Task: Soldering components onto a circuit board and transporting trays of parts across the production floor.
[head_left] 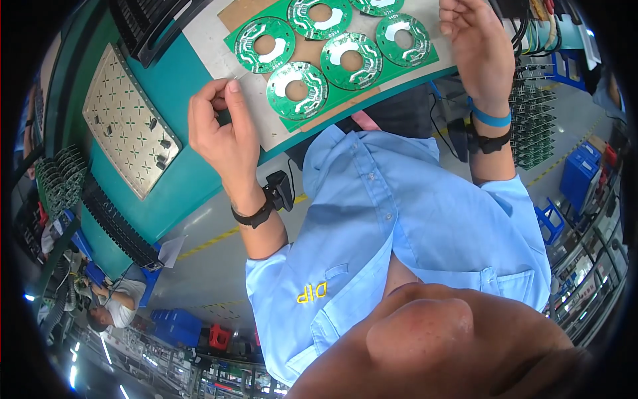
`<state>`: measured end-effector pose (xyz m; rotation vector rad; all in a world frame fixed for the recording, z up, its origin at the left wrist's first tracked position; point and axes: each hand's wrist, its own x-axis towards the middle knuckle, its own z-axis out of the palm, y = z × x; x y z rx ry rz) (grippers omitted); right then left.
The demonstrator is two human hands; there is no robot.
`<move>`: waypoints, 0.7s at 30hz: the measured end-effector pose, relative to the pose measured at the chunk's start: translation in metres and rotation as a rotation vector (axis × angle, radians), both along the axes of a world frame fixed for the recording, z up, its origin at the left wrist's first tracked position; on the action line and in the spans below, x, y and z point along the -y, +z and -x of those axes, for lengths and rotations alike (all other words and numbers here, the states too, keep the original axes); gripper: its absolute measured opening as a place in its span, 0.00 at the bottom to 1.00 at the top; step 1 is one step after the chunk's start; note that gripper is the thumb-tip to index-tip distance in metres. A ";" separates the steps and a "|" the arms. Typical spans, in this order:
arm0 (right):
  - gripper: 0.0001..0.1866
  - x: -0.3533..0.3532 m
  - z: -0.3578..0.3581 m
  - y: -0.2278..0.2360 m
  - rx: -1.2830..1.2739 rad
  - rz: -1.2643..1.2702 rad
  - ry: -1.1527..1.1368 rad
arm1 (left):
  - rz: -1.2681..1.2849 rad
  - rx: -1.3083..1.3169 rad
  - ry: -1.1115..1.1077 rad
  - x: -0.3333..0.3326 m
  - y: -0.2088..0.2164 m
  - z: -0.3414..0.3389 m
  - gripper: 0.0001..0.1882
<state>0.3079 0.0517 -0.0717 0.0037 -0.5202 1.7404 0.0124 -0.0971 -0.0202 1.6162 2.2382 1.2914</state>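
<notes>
Several round green circuit boards [352,80] with center holes lie in a green frame [425,58] on a pale sheet [266,126]. My left hand [224,133] is at the sheet's left edge, beside the nearest left round board [321,93]. Its fingers are curled, with thumb and forefinger close together; what they hold, if anything, is too small to make out. To the right of the panel, my right hand [480,53] is raised with its fingers bent in, partly cut off by the upper edge. Whatever may be inside them is hidden.
A perforated metal plate [129,123] with small black parts lies on the green table [169,203] at left. Black trays [149,26] stand at the upper left, a black strip [119,216] at the table's edge. Stacked circuit boards [535,120] stand at right. Another person [123,302] works lower left.
</notes>
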 end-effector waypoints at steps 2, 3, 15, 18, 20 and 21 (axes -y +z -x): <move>0.19 0.004 0.002 -0.003 -0.187 -0.202 0.028 | -0.004 0.001 0.003 0.004 -0.001 0.001 0.05; 0.17 0.018 0.001 0.014 0.275 -0.128 -0.079 | -0.001 -0.004 0.012 0.006 -0.002 0.001 0.05; 0.12 0.030 0.017 0.020 0.791 -0.510 -0.454 | 0.027 -0.084 0.017 0.012 -0.005 -0.002 0.04; 0.11 0.041 0.002 0.051 1.554 -0.433 -0.414 | 0.019 -0.084 0.010 0.007 -0.007 -0.003 0.04; 0.11 0.041 0.000 0.053 1.560 -0.422 -0.433 | 0.001 -0.088 -0.012 0.003 -0.009 -0.004 0.04; 0.10 0.042 0.001 0.052 1.562 -0.417 -0.442 | -0.008 -0.089 -0.021 0.002 -0.009 -0.004 0.04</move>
